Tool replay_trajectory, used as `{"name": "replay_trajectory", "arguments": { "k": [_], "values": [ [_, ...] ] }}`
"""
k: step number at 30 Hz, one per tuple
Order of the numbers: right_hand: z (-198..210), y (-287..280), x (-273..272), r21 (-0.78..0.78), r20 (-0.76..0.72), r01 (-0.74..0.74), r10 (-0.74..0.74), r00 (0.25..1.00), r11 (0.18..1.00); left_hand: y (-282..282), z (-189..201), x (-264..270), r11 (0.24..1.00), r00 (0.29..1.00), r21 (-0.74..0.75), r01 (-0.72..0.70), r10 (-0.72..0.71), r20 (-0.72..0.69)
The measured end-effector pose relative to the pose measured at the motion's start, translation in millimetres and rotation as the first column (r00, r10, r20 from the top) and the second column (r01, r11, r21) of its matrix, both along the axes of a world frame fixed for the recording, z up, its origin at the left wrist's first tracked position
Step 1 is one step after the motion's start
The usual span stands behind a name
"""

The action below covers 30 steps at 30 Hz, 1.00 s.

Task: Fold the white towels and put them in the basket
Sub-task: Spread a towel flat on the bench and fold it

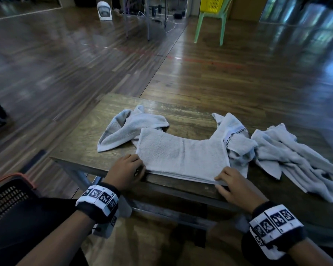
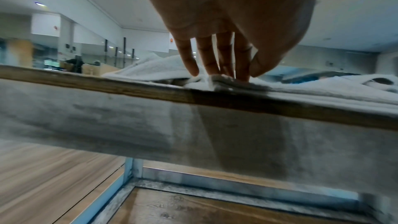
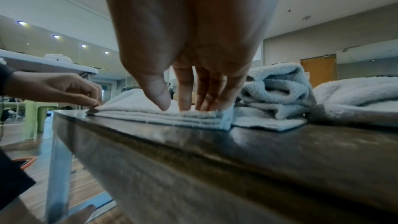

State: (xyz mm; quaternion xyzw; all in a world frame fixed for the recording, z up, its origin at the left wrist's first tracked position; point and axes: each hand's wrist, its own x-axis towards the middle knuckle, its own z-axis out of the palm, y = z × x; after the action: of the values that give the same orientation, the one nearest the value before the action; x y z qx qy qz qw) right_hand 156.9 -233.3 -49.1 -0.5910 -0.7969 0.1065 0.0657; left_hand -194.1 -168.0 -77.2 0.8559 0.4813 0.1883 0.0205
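A white towel, folded into a flat rectangle of several layers, lies at the near edge of the wooden table. My left hand has curled fingers that pinch its near left corner; the left wrist view shows the fingertips on that corner of the towel. My right hand rests on the near right corner. In the right wrist view my right hand has straight fingers and thumb pressing down on top of the towel. The dark basket with an orange rim stands low at my left.
Three unfolded white towels lie on the table: one crumpled behind the left corner, one with a checkered band at back right, one spread at far right. A green chair carrying a yellow basket stands far off on the wooden floor.
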Motion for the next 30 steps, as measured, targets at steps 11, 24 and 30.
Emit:
{"name": "replay_trajectory", "arguments": {
  "k": [11,24,30],
  "values": [
    [33.9,66.8,-72.1,0.028,0.167,-0.136,0.129,0.977,0.990,13.4,11.8,-16.2,0.852,0.919,-0.369,-0.370,0.395,-0.010],
    [43.3,174.9,-194.3,-0.134,0.073,-0.117,0.128,0.989,0.984,15.0,28.9,3.7,0.703,0.857,-0.553,-0.448,0.514,-0.040],
    [35.3,185.4,-197.5,-0.068,0.035,-0.084,0.087,0.996,0.994,15.6,39.7,-1.2,0.691,0.818,-0.652,-0.312,0.545,0.186]
  ]
}}
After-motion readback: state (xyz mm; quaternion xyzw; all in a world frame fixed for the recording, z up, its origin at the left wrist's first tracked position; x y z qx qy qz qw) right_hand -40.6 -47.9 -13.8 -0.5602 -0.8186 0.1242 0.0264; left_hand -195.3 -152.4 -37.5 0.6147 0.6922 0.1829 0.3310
